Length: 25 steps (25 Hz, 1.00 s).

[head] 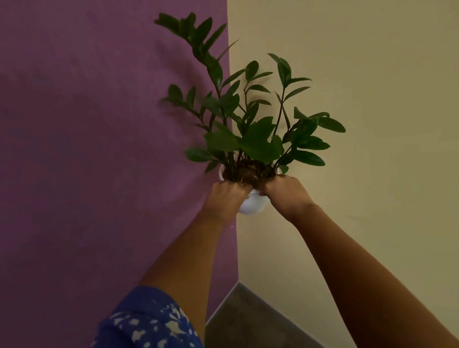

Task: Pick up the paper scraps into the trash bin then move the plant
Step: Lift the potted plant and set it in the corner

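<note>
A green leafy plant grows from dark soil in a small round white pot. The pot is held up in the air in front of a room corner. My left hand grips the pot's left rim and side. My right hand grips its right rim and side, fingers over the soil edge. Most of the pot is hidden by both hands. No paper scraps or trash bin are in view.
A purple wall on the left meets a cream wall on the right, just behind the plant. A grey floor shows at the bottom of the corner. My blue patterned sleeve fills the lower left.
</note>
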Available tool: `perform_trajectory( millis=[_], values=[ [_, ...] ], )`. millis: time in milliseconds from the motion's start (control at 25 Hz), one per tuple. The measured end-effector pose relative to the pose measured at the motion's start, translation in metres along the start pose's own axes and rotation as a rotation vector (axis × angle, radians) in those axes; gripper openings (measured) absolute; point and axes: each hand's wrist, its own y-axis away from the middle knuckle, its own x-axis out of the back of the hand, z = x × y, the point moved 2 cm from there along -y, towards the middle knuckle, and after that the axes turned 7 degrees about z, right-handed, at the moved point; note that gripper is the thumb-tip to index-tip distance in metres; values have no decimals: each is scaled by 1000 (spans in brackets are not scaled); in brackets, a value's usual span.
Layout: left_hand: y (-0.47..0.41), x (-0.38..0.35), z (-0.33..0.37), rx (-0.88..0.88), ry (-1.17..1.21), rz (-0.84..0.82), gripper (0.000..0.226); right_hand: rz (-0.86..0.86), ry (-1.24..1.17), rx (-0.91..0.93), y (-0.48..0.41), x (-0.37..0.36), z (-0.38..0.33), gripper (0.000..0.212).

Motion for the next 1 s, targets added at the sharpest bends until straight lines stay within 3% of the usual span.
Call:
perform_trajectory(
  millis=[160,320,440,480,600,760,1000],
  values=[
    [22,-86,4,-36,3,-39,37,-40,-29,-4,3,-92,-13,36],
    [69,-222,10,-46,-24,-140,34,-91,-77,-2,22,-230,-42,35],
    [118,-342,17,-7,15,-333,20,-116,-135,-24,46,-349,-69,34],
    [133,-383,19,5,19,-387,25,-127,-149,-28,55,-385,-77,34],
    [188,-484,38,-78,-6,-316,19,-173,-175,-49,86,-509,-109,32],
    [249,-605,60,-95,-90,-292,33,-240,-200,-56,125,-647,-141,32],
    [295,-713,84,-112,-41,-295,29,-230,-232,-77,157,-757,-164,35]
  ],
)
